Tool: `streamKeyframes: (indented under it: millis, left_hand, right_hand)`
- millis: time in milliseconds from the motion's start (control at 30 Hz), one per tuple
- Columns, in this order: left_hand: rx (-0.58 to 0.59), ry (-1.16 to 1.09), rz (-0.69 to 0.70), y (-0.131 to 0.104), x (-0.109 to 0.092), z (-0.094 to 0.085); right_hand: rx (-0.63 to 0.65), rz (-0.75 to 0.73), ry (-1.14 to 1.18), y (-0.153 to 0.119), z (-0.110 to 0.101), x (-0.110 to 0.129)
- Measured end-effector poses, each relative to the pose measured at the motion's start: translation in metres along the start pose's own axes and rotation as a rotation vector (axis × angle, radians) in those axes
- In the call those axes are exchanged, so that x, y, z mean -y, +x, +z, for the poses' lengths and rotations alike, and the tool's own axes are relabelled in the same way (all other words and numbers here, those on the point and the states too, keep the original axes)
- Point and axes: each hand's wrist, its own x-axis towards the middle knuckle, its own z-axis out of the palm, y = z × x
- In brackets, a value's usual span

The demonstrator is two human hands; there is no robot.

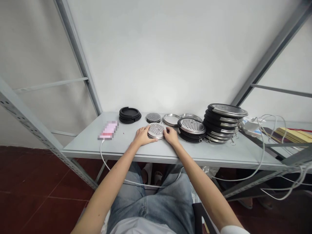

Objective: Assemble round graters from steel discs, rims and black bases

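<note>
A round perforated metal disc (156, 130) with a shiny rim lies in front of me near the middle of the table. My left hand (143, 136) is wrapped against its left side, the thumb along the front edge. With curled fingers, my right hand (171, 135) grips the disc's right edge; its fingertips are partly hidden. Just behind is a small stack of smaller perforated discs (153, 117). To its right lies a metal ring tray (171, 119). Close beside my right hand stands a stack of black rings topped by a perforated metal disc (191, 125).
Farther right rises a taller stack of black and metal round pieces (220, 122) with small wire hooks. Black rings (129, 115) are piled at the back left. A phone (108, 130) on a white cable lies left. Grey shelf posts (78, 55) flank the table (85, 143).
</note>
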Motion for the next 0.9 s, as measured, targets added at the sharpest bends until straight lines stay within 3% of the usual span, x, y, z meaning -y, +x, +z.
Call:
streamKeyframes:
  millis: [900]
  left_hand:
    - [0.03, 0.028, 0.024, 0.0023, 0.0054, 0.0074]
  right_hand:
    - [-0.01, 0.017, -0.018, -0.0005, 0.0007, 0.0004]
